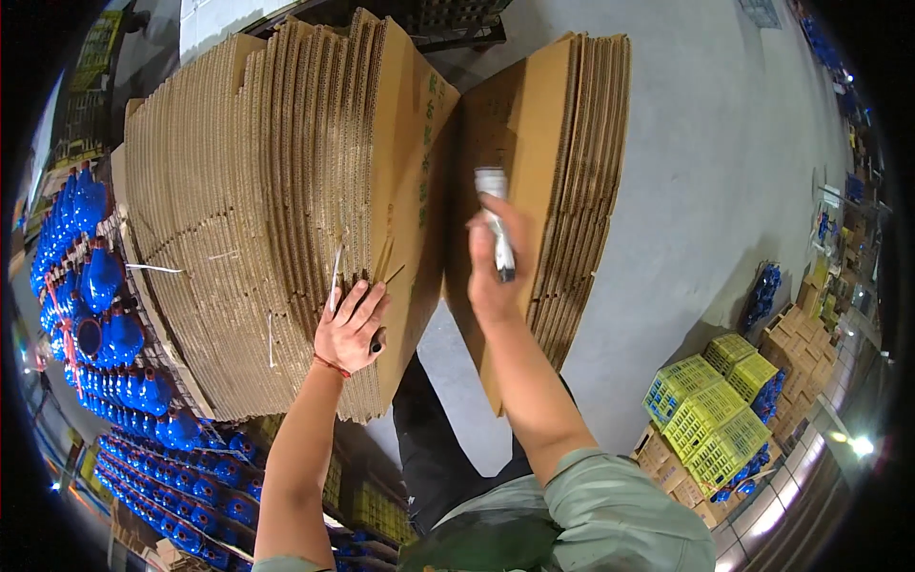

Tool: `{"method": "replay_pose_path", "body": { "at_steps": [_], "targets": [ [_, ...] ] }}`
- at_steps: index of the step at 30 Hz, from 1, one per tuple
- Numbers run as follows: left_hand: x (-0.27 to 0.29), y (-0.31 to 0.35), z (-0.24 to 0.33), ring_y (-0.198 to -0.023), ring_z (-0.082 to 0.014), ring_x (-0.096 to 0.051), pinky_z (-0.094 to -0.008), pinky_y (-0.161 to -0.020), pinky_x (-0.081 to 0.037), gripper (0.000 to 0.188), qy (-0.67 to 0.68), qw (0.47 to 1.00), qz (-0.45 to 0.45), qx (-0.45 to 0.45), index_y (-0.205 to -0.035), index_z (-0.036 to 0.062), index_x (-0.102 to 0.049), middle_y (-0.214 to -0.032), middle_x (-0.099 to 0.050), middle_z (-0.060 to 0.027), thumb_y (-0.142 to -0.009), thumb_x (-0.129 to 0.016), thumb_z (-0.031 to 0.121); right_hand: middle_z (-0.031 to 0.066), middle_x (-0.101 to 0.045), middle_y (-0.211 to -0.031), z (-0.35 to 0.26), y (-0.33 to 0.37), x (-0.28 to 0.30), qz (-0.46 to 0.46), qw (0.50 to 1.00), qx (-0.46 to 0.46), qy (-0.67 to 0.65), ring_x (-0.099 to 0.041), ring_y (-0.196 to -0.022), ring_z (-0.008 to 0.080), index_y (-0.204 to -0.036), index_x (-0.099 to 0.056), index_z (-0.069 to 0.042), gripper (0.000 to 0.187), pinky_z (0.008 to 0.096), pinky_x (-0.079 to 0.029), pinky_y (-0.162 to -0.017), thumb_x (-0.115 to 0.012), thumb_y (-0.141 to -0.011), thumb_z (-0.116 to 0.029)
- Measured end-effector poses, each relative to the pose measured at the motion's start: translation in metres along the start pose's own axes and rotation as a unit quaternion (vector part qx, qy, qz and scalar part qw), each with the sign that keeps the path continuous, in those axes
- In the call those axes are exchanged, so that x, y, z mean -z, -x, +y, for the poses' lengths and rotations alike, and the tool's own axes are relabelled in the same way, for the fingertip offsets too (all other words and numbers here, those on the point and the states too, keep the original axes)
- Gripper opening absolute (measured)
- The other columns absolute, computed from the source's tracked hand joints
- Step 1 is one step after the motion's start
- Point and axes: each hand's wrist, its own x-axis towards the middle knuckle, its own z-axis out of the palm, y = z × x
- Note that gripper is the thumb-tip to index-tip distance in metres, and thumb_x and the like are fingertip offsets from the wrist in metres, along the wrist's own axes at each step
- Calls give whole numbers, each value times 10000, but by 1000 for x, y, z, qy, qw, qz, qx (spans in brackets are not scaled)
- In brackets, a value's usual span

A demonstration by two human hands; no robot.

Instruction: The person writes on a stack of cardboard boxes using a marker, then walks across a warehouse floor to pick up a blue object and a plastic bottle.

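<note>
Clenched around a short white-and-dark cylindrical tool (498,229), perhaps a marker or small cutter, the right hand (496,267) sits just right of the frame's centre, with the tool's pale end pointing up toward the top edge. That hand is held against the face of the smaller bundle of flattened brown corrugated cardboard sheets (562,181), which stands on edge in the upper middle of the frame.

The left hand (351,329), at centre, has its fingers spread and pressed flat against the edges of the large fanned stack of flattened brown corrugated cardboard (248,210) that fills the upper left. A thin red band (330,365) circles that wrist, and a white strap (335,276) hangs from the stack just above the fingers. Between the two cardboard bundles a narrow gap opens downward to the grey floor (705,172).

Along the left edge and lower left, rows of glossy blue metal fittings (105,276) sit on racks. At lower right, yellow-green plastic lattice crates (710,405) stand among brown cartons (796,334).
</note>
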Motion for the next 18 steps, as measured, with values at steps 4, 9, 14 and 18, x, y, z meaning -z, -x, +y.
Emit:
{"method": "replay_pose_path", "body": {
  "at_steps": [4,9,14,18],
  "targets": [
    [-3,0,3,-1428,-243,-376,-503,-1195,-239,491,4,1000,-3,16,-1266,174,-662,-1506,-469,5,-792,-600,286,68,-700,-932,62,-4,-70,78,867,-340,-356,-668,-891,173,-1186,-653,-45,336,306,-495,-834,-640,-972,-303],
    [-6,2,0,-1434,-253,-366,-520,-1184,-253,495,-3,1000,-6,13,-1256,166,-666,-1509,-467,-5,-782,-608,298,63,-692,-872,93,7,-83,78,812,-404,-414,-659,-800,161,-1042,-679,-49,234,309,-524,-737,-642,-946,-260],
    [-5,3,0,-1438,-260,-360,-522,-1186,-247,495,-10,1000,-6,11,-1248,160,-668,-1518,-458,-3,-778,-600,300,62,-687,-884,94,5,-83,65,801,-418,-424,-654,-762,163,-1047,-665,-40,237,320,-531,-723,-652,-943,-253],
    [-6,3,-1,-1441,-261,-355,-522,-1186,-246,498,-14,1000,-3,5,-1251,156,-666,-1517,-458,-5,-780,-599,305,64,-689,-892,80,-4,-85,104,816,-441,-360,-662,-784,163,-1053,-641,-44,226,337,-547,-738,-660,-949,-244]
  ]
}}
